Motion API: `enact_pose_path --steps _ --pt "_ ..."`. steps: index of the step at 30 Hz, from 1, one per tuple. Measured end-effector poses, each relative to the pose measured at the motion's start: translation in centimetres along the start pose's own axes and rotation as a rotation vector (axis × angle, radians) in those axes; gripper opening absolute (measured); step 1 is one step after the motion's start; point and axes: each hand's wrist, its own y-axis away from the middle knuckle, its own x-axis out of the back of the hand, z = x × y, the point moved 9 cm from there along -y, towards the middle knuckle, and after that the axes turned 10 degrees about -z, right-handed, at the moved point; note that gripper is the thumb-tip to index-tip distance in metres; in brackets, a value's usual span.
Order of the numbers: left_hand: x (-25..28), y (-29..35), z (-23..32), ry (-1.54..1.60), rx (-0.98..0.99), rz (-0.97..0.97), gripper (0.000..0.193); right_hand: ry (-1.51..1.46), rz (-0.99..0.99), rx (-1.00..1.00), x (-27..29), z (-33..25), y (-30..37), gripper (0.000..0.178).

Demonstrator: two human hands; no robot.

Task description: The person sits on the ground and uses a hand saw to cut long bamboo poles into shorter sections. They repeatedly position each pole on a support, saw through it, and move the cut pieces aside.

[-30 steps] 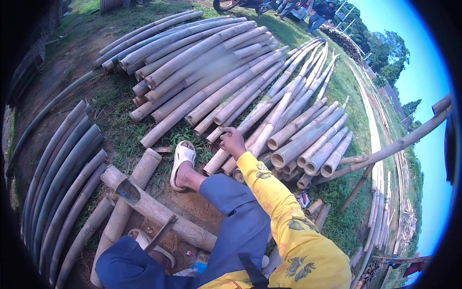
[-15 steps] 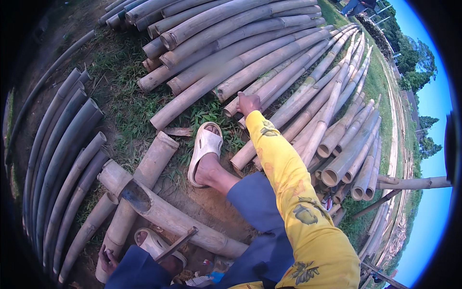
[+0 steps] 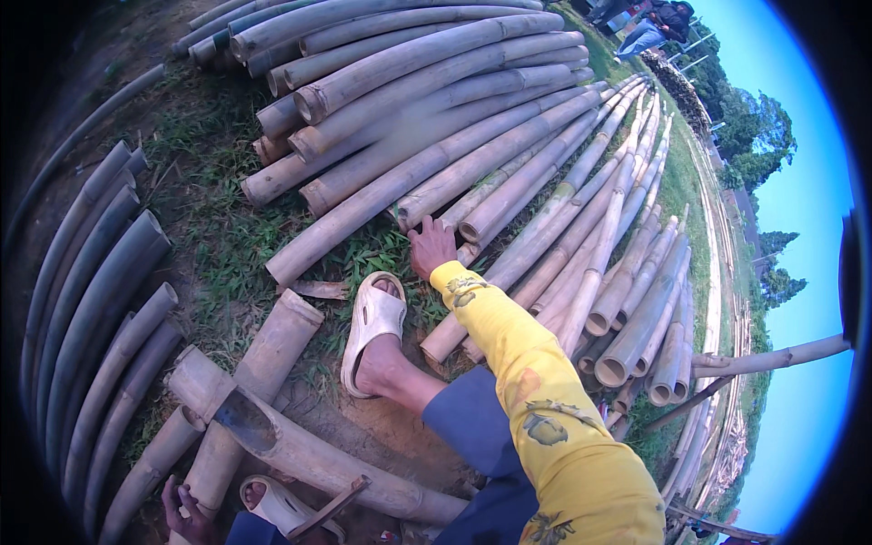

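My right hand [image 3: 431, 247], below a yellow patterned sleeve, is closed with its fingers curled over the near end of a slim greenish bamboo pole [image 3: 495, 186]. Thicker bamboo poles flank it, one with its cut end [image 3: 470, 229] just to the right. At the lower left, my left hand [image 3: 186, 513] hangs with bent fingers apart, beside a short thick bamboo log [image 3: 277, 341]. Across that log lies another bamboo length [image 3: 354, 468] with a scooped-out opening near its far end. A narrow brown strip [image 3: 331, 509] slants over it near my left foot.
More bamboo poles [image 3: 100, 345] lie at the left. A large pile [image 3: 436, 77] spreads across the back. My sandalled right foot [image 3: 377, 331] stands on grass and dirt. A horizontal pole [image 3: 772, 356] juts in at the right. Far off, a person [image 3: 658, 32] is seated.
My right hand has shifted left and toward me from one pole to the slim one beside it. The view has tilted, so the scene sits lower. My left hand has moved slightly left.
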Motion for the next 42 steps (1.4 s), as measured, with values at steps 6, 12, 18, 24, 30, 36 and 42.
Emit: enact_pose_path --steps 6,12,18,24,30,36,42 --pt "1.3 0.1 1.4 -0.027 -0.061 0.013 0.031 0.091 -0.07 -0.043 -2.2 0.2 -1.1 0.018" --pt "5.6 1.1 0.8 -0.102 0.058 0.049 0.029 0.068 0.193 0.129 5.2 0.7 2.3 0.018" --pt "4.3 -1.3 4.5 -0.071 -0.175 0.057 0.029 0.108 0.119 0.101 17.2 3.6 6.0 0.021" --pt "6.4 -2.2 16.1 -0.038 -0.276 0.111 0.024 0.203 -0.057 0.127 18.1 7.7 12.4 0.022" --pt "6.5 -5.2 25.2 -0.205 -0.429 -0.168 0.017 0.343 -0.161 0.188 21.3 8.5 17.3 0.02" --pt "-4.8 -6.8 40.5 -0.256 -0.707 -0.613 0.019 0.418 -0.105 0.348 24.2 6.7 21.8 0.02" --pt "-26.3 -4.4 49.3 0.347 -0.26 -1.224 0.05 0.384 -0.066 0.589 25.4 2.4 31.1 0.019"
